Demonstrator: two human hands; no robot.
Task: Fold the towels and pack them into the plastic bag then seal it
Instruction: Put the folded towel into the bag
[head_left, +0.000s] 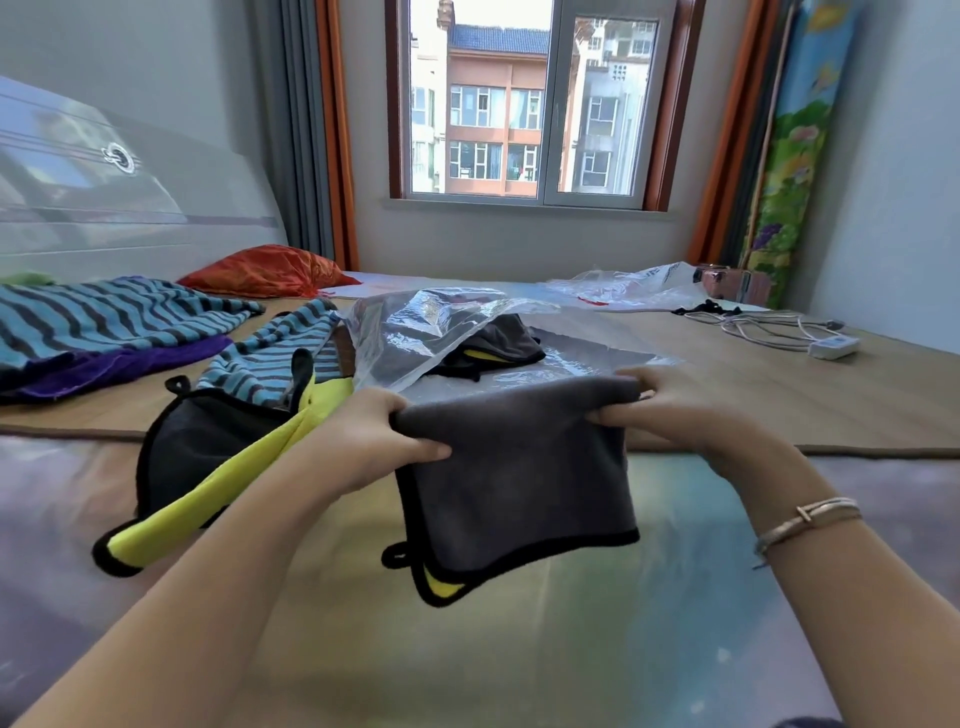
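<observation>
Grey towel: we see a folded grey towel (519, 483) with black trim and a yellow underside peeking at its lower corner, held up at the centre of our view.
Left hand: our left hand (374, 441) grips the towel's top edge at its 9 o'clock corner, fingers curled over the fold.
Right hand: our right hand (670, 410) pinches the top edge at the 3 o'clock corner; a bracelet (810, 519) sits on that wrist.
Plastic bag: at 12 o'clock just beyond the towel, the clear plastic bag (415, 332) lies with its mouth gaping, a dark towel (504, 343) inside.
Other towels: at 9 o'clock a grey-and-yellow towel (218, 457) lies crumpled; striped blue towels (119, 317) spread at 10 o'clock.
Farther out: an orange pillow (265, 275) at 11 o'clock, a white cable (769, 332) at 2 o'clock.
</observation>
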